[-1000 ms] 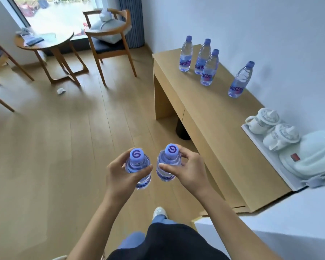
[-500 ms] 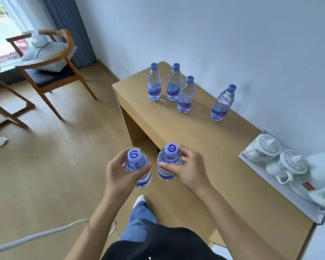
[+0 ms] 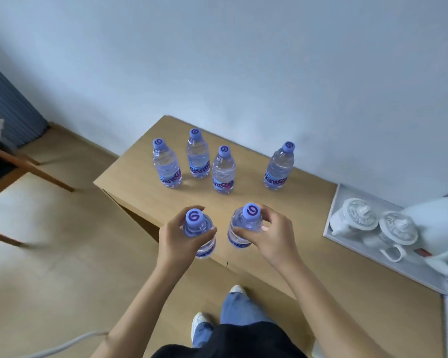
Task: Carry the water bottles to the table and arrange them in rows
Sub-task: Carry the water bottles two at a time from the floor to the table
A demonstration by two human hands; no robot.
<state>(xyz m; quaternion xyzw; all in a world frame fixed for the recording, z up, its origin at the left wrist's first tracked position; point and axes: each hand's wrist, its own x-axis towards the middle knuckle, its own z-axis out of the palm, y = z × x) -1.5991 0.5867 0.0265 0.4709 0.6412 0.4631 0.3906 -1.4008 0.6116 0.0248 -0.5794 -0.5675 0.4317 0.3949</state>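
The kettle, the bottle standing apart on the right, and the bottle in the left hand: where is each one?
kettle (image 3: 432, 220), head view, on its white body.
bottle standing apart (image 3: 279, 166), head view, on its clear side above the label.
bottle in the left hand (image 3: 194, 217), head view, on its purple cap.

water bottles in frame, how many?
6. Four stand on the table: far-left bottle, back bottle, middle bottle, right bottle. One in left hand, one in right hand. None visibly hidden.
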